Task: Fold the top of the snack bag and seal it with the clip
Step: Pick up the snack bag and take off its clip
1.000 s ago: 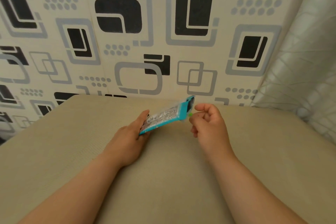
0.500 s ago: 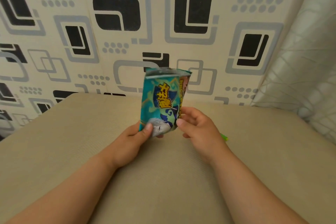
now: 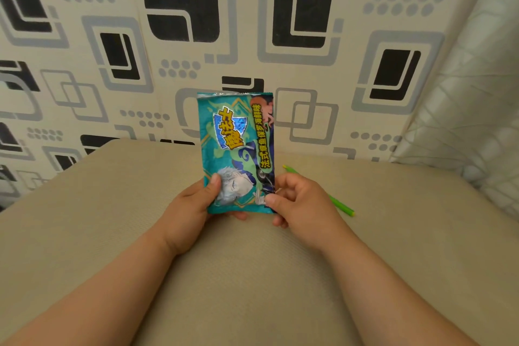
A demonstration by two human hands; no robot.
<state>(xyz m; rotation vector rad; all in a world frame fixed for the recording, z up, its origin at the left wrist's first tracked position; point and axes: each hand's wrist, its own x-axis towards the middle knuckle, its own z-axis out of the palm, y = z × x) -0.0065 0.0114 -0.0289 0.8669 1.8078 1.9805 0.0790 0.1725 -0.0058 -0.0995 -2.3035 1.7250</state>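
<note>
A teal snack bag point(image 3: 236, 146) with yellow lettering stands upright above the beige cushion, its printed front facing me and its top edge straight. My left hand point(image 3: 193, 205) pinches its lower left corner, thumb on the front. My right hand point(image 3: 297, 202) pinches its lower right corner. A long thin green clip point(image 3: 341, 206) lies on the cushion just behind and to the right of my right hand, partly hidden by it.
The beige cushion point(image 3: 112, 219) spreads wide under my arms. A patterned wall point(image 3: 182, 22) rises right behind the bag. A pale curtain point(image 3: 471, 107) hangs at the right edge.
The bag has swung from lying nearly flat and edge-on to standing upright with its front square to me. My right hand moved onto its lower right corner, uncovering the green clip on the cushion.
</note>
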